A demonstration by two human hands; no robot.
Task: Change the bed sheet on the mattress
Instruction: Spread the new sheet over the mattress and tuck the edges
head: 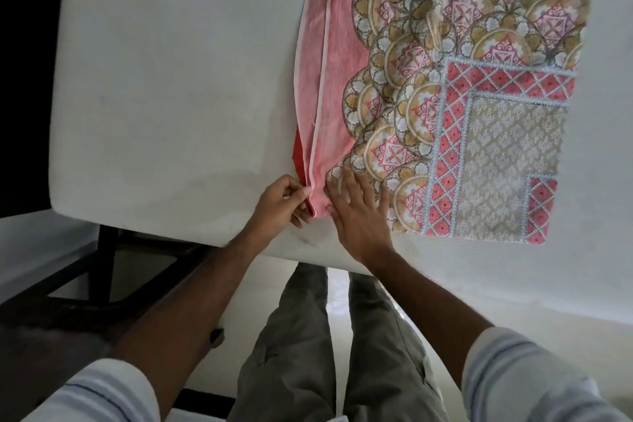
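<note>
A folded bed sheet point(445, 85), pink with gold, white and red patterned medallions and a lattice border, lies on the bare white mattress point(164, 89), right of its middle. My left hand point(281, 204) pinches the sheet's white-hemmed near-left corner at the mattress's front edge. My right hand point(359, 212) rests flat with spread fingers on the sheet's near edge, just right of that corner.
A dark wooden bed frame point(102, 270) shows under the mattress at the lower left. My legs in grey trousers point(329, 346) stand on a pale tiled floor close against the mattress's front edge. White mattress surface extends to the right of the sheet.
</note>
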